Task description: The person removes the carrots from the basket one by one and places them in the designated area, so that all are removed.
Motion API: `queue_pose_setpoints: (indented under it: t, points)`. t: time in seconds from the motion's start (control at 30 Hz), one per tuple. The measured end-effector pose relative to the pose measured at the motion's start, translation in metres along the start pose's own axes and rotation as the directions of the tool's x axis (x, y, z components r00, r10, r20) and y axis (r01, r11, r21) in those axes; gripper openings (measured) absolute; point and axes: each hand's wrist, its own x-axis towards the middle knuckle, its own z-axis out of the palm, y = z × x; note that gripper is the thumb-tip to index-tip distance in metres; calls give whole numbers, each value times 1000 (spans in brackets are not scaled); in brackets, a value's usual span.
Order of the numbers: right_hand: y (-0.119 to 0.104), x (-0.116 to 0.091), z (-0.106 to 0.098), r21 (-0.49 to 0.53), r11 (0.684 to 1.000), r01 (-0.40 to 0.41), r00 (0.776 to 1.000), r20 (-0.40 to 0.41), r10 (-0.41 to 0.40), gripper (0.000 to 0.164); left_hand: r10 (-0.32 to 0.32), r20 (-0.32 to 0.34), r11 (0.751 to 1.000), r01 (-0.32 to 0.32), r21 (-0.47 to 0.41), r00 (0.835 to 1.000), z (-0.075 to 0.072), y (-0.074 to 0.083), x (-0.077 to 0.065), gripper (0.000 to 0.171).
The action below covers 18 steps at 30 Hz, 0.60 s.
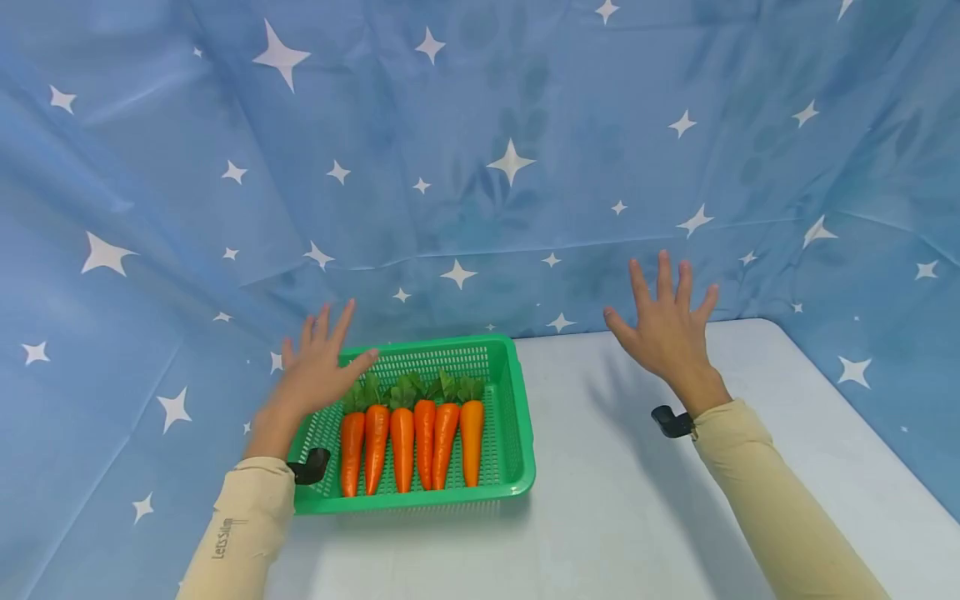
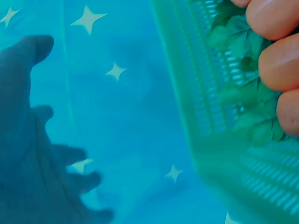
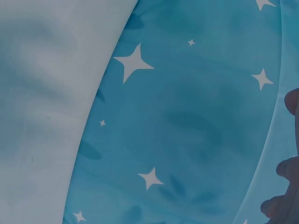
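Observation:
Several orange carrots (image 1: 402, 450) with green leafy tops (image 1: 405, 390) lie side by side in a green plastic basket (image 1: 521, 417). Over the basket's left side is my left hand (image 1: 318, 375), fingers spread and holding nothing. In the left wrist view that hand (image 2: 23, 130) appears dark at the left, apart from the basket's slotted wall (image 2: 201, 93) and the rounded carrot ends (image 2: 282, 63). To the right of the basket, my right hand (image 1: 667, 333) hovers above the table with its fingers fanned out, holding nothing. Only its fingertips (image 3: 287, 168) show at the right wrist view's edge.
The basket stands on the left part of a white table (image 1: 585, 483) with a rounded far corner. Blue cloth (image 1: 585, 167) printed with white stars hangs behind the table and along both sides. Dark wrist-worn pieces (image 1: 671, 422) sit at both cuffs.

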Motion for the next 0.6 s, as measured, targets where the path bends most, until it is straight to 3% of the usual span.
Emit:
queue_pose_setpoints:
  t: [0.1, 0.3, 0.6]
  points:
    - [1, 0, 0, -6, 1000, 0, 1000, 2, 0, 85, 35, 50, 993, -29, -113, 998, -7, -8, -8, 88]
    - [2, -1, 1, 28, 999, -16, 1000, 3, 16, 84, 69, 98, 950, -35, -311, 993, -14, -31, -28, 76]
    - [3, -4, 7, 94, 995, -28, 999, 24, 25, 85, 15, -19, 919, -21, -394, 1000, -1, -71, -64, 63]
